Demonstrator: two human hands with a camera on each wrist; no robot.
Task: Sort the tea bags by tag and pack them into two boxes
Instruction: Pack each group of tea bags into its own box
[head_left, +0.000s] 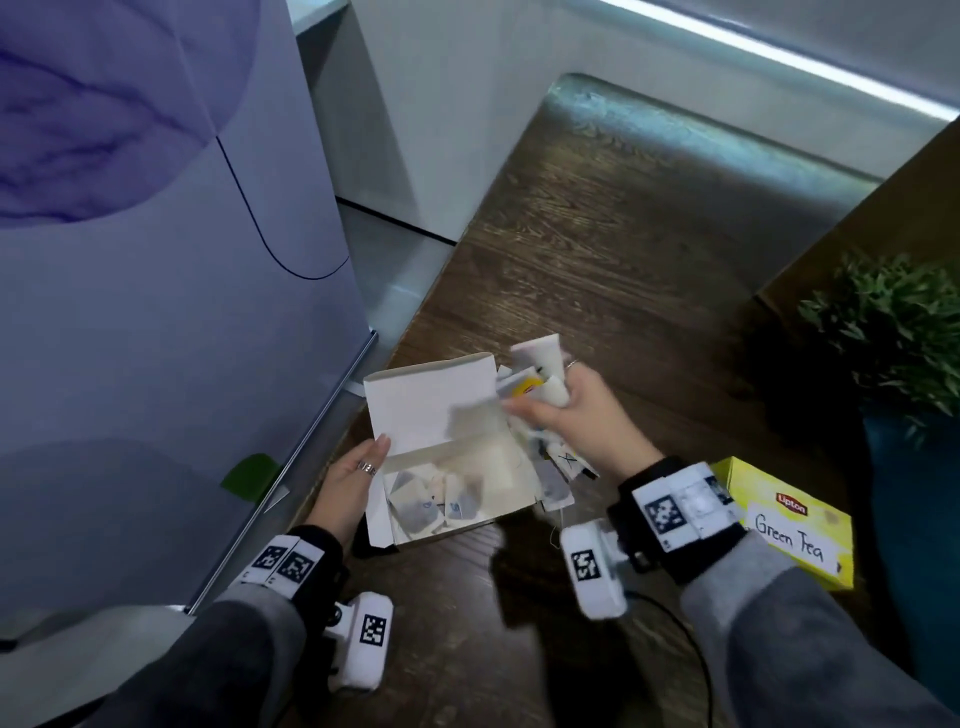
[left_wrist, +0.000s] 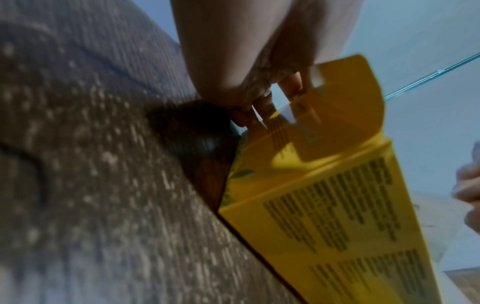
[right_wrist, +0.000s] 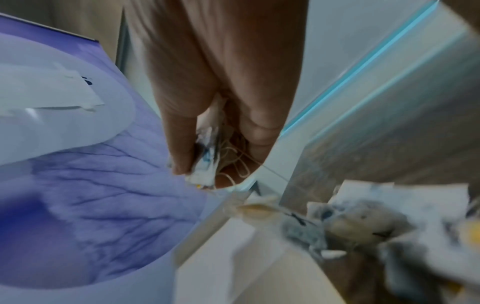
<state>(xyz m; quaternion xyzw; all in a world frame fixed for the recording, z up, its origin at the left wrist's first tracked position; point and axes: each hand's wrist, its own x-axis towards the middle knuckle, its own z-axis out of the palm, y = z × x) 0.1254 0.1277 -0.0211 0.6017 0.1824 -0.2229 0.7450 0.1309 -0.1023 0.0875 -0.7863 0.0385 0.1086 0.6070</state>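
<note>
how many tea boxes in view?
2. An open box by the left hand, tea bags inside; a closed Green Tea box beyond the right wrist.

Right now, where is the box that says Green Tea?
In the head view, the Green Tea box lies closed on the wooden table at the far right, just beyond the right wrist and below the plant.

Grey sleeves (head_left: 810, 639), black wristbands (head_left: 675, 514) with checkered markers, 2 rings.
</note>
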